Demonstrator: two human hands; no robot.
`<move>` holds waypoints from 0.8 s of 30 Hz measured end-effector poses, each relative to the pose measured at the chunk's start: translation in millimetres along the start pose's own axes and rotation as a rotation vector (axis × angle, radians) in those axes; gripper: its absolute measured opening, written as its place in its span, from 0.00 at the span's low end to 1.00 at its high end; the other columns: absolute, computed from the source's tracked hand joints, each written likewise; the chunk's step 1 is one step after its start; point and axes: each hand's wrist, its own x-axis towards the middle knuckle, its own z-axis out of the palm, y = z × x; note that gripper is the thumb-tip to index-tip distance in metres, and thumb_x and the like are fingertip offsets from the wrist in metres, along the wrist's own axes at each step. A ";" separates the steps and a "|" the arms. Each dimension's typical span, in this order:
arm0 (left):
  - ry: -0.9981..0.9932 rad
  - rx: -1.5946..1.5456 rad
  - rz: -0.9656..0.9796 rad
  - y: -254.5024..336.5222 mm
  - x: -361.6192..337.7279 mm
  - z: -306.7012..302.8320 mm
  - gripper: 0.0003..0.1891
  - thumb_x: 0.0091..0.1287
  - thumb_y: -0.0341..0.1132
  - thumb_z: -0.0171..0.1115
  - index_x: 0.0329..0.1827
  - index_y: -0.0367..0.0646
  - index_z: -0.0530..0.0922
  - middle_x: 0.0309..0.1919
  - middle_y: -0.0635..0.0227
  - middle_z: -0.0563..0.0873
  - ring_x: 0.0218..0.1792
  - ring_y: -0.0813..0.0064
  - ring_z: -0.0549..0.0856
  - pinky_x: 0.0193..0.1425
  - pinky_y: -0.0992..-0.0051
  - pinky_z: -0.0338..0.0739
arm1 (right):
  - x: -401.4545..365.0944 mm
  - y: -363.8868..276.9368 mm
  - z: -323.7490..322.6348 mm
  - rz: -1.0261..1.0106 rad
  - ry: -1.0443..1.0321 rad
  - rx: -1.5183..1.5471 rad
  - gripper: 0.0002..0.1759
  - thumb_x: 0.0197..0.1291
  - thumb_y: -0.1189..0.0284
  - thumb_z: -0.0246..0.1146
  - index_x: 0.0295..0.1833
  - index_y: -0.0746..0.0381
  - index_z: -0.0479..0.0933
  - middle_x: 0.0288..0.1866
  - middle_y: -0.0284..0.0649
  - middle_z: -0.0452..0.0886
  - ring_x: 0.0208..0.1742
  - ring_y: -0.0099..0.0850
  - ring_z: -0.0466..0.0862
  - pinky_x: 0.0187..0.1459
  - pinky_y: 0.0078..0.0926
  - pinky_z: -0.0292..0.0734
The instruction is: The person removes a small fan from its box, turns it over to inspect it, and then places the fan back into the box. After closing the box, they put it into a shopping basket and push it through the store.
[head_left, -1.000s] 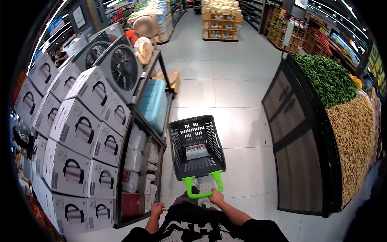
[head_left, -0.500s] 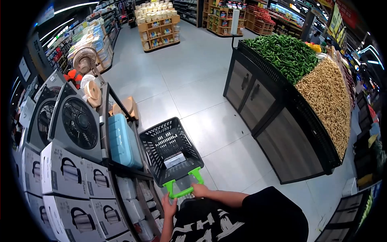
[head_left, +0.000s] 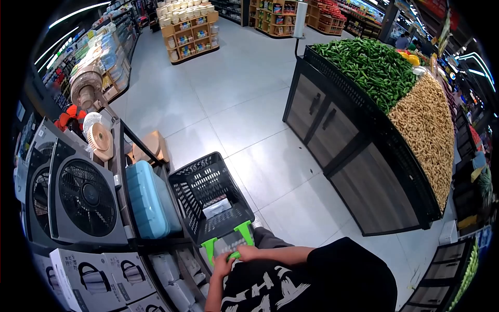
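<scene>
A black rolling shopping basket [head_left: 210, 190] with slotted walls stands in front of me, a small white box [head_left: 217, 208] lying at its bottom. Its bright green handle [head_left: 209, 249] reaches back towards my body. My right hand [head_left: 247, 253] is closed around the crossbar. Just left of it, my left hand [head_left: 222, 264] is closed on the same bar, with part of its grip hidden. The two hands are close together.
Left, fans [head_left: 88, 195], kettle boxes [head_left: 93, 278] and a blue storage bin [head_left: 148, 200] crowd a shelf beside the basket. Right stands a dark produce stand [head_left: 364, 182] with green peppers [head_left: 364, 67] and peanuts [head_left: 423, 130]. Tiled floor [head_left: 228, 104] runs between, towards a wooden display [head_left: 189, 39].
The basket has come slightly left and nearer my body. My left hand has moved along the bar towards my right hand. The fans and boxes on the left have shifted down and left in view.
</scene>
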 end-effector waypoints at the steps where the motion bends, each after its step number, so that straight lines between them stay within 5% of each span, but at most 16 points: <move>1: -0.019 -0.006 -0.008 -2.6 5.6 -7.9 0.18 0.63 0.48 0.62 0.53 0.52 0.81 0.47 0.61 0.84 0.54 0.57 0.79 0.66 0.39 0.52 | 15.5 5.3 -6.4 -0.051 -0.036 -0.033 0.21 0.50 0.64 0.67 0.47 0.64 0.76 0.43 0.53 0.83 0.46 0.50 0.83 0.47 0.46 0.77; 4: 0.077 0.043 0.020 -18.5 31.0 -16.1 0.17 0.63 0.48 0.62 0.51 0.52 0.81 0.44 0.61 0.84 0.50 0.57 0.79 0.61 0.55 0.58 | 50.1 2.5 -38.1 -0.179 -0.170 -0.074 0.23 0.50 0.62 0.68 0.48 0.63 0.77 0.44 0.52 0.83 0.46 0.50 0.83 0.47 0.45 0.77; 6: 0.121 0.031 0.013 -14.6 49.6 -31.0 0.17 0.64 0.49 0.60 0.50 0.50 0.81 0.43 0.63 0.84 0.50 0.59 0.79 0.60 0.56 0.59 | 58.8 -8.0 -76.5 -0.235 -0.171 0.014 0.24 0.51 0.60 0.68 0.50 0.63 0.77 0.43 0.52 0.83 0.45 0.50 0.83 0.47 0.45 0.77; 9: 0.120 0.035 -0.041 -5.6 79.3 -54.5 0.18 0.62 0.49 0.61 0.51 0.50 0.81 0.44 0.63 0.84 0.52 0.59 0.78 0.60 0.57 0.58 | 76.3 -2.5 -115.8 -0.381 -0.026 0.122 0.24 0.53 0.60 0.67 0.51 0.62 0.77 0.39 0.51 0.84 0.42 0.48 0.84 0.45 0.42 0.77; 13: 0.092 0.012 -0.074 -10.1 115.2 -76.3 0.19 0.62 0.48 0.61 0.52 0.51 0.81 0.45 0.63 0.83 0.54 0.59 0.77 0.62 0.57 0.57 | 89.3 -1.6 -170.9 -0.222 0.022 0.146 0.18 0.54 0.62 0.66 0.48 0.61 0.78 0.33 0.47 0.84 0.36 0.41 0.85 0.39 0.37 0.79; 18: 0.109 0.024 -0.094 -4.2 158.6 -105.4 0.16 0.64 0.46 0.60 0.51 0.50 0.81 0.44 0.63 0.82 0.55 0.61 0.76 0.64 0.59 0.54 | 102.3 8.8 -221.2 -0.041 0.089 0.164 0.15 0.55 0.65 0.66 0.45 0.62 0.78 0.35 0.46 0.86 0.37 0.41 0.87 0.40 0.35 0.80; 24: 0.174 0.056 -0.036 -7.5 212.7 -156.0 0.15 0.67 0.45 0.56 0.53 0.52 0.81 0.43 0.62 0.82 0.53 0.61 0.77 0.65 0.57 0.54 | 151.3 -16.1 -251.8 -0.206 0.325 0.074 0.15 0.52 0.66 0.68 0.41 0.63 0.77 0.40 0.46 0.83 0.43 0.44 0.84 0.44 0.39 0.78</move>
